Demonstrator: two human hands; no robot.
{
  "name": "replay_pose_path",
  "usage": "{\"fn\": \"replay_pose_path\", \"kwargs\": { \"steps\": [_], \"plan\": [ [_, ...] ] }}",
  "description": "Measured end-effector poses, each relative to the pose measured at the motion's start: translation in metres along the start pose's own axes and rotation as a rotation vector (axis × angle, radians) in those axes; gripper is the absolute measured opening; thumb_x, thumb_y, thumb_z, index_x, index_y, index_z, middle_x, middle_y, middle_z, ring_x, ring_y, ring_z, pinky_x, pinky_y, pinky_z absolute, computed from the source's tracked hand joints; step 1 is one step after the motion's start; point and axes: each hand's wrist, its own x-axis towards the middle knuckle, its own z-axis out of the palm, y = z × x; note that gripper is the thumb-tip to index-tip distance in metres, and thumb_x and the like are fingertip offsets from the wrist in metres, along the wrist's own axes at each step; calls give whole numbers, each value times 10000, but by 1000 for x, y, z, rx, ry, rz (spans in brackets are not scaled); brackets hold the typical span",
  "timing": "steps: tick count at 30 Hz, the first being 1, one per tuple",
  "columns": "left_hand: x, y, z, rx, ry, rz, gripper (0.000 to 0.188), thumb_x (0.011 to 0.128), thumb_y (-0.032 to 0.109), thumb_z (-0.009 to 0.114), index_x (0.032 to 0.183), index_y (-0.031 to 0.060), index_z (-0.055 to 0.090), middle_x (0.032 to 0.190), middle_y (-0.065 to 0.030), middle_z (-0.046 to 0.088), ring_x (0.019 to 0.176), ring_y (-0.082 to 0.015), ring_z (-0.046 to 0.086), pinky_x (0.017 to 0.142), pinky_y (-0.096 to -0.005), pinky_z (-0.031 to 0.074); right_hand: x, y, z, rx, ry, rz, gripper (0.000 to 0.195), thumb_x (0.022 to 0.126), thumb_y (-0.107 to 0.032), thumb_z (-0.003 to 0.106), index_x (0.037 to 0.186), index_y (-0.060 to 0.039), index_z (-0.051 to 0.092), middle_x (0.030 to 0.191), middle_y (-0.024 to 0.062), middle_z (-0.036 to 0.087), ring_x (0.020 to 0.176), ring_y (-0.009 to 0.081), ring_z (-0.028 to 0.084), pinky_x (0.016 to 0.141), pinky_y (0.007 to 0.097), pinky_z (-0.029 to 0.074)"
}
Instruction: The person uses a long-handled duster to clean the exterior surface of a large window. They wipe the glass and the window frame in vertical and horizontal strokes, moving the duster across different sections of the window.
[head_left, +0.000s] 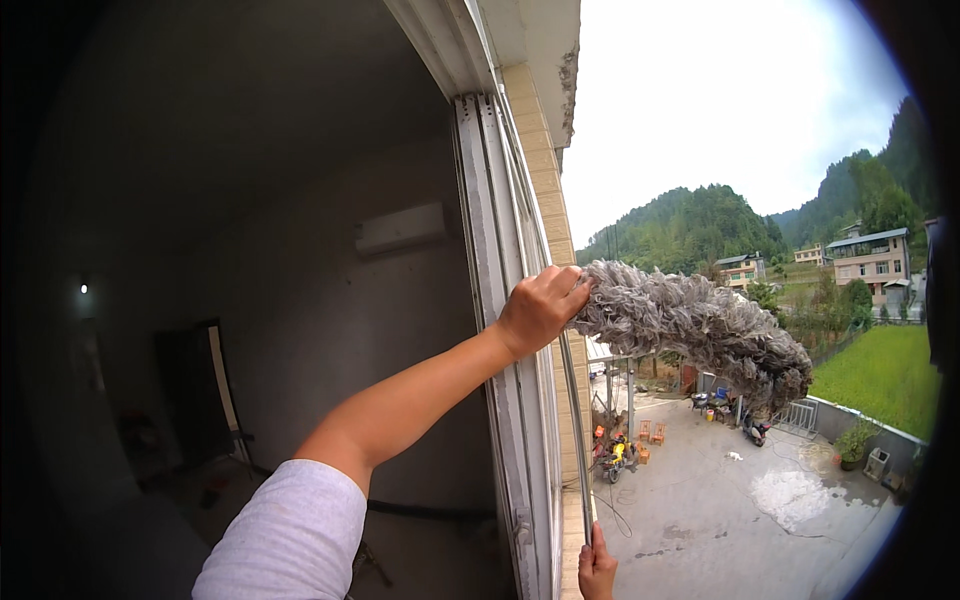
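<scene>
My left hand (544, 309) is closed around the near end of a duster with a shaggy grey fibre head (686, 326). The head bends outward to the right and droops at its darker tip. Beneath that hand, a thin metal pole (576, 427) runs down to my right hand (597, 568), whose fingers wrap it at the bottom edge of the picture. My left wrist crosses in front of a white window frame (491, 247) with worn, dirty tracks. How the pole joins the fibre head is hidden by my left fingers.
Left of the frame lies a dark room with a wall air conditioner (401, 229) and a doorway (196, 390). Beige wall tiles (551, 187) edge the opening outside. Far below, a concrete yard (675, 487) holds a yellow motorcycle (616, 454), small chairs (651, 430) and a potted plant (853, 446).
</scene>
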Motion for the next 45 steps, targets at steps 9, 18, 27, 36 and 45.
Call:
{"fn": "replay_pose_path", "kwargs": {
  "steps": [9, 18, 27, 36, 45],
  "plan": [
    [-5, 1, -3, 17, -36, -14, 99, 750, 64, 608, 837, 44, 566, 848, -71, 527, 653, -189, 542, 500, -298, 471, 0, 31, 9, -79, -117, 191, 252, 892, -174, 492, 992, 36, 588, 665, 242, 527, 591, 363, 497, 573, 425, 406],
    [-2, 0, 5, 2, 57, -33, 62, 778, 83, 610, 826, 59, 580, 836, -46, 522, 641, -162, 542, 461, -274, 465, -66, 22, -38, -154, 30, 374, 287, 917, -227, 475, 786, 11, 568, 581, 125, 491, 546, 195, 463, 519, 350, 401],
    [-31, -15, 15, 64, 34, -30, 162, 737, 31, 592, 878, 110, 599, 769, -31, 529, 609, -145, 568, 474, -253, 517, -122, -56, -80, -187, 186, 692, 374, 864, -99, 512, 1227, -8, 511, 590, 8, 440, 535, 64, 401, 488, 239, 365],
    [-28, -13, 15, -97, 192, -70, 14, 776, 60, 529, 788, 52, 532, 782, -92, 549, 710, -223, 620, 572, -335, 532, -182, -124, -96, -243, 369, 790, 299, 912, -182, 539, 1189, -71, 522, 579, -61, 415, 448, 16, 368, 389, 181, 302],
    [-51, 12, 12, -381, 243, -138, 117, 787, 51, 520, 897, 45, 559, 840, -114, 570, 736, -258, 630, 597, -354, 544, -170, -158, -112, -123, 416, 851, 259, 867, -109, 592, 1110, -29, 550, 617, -34, 465, 501, 56, 449, 454, 192, 357]
  ]
}}
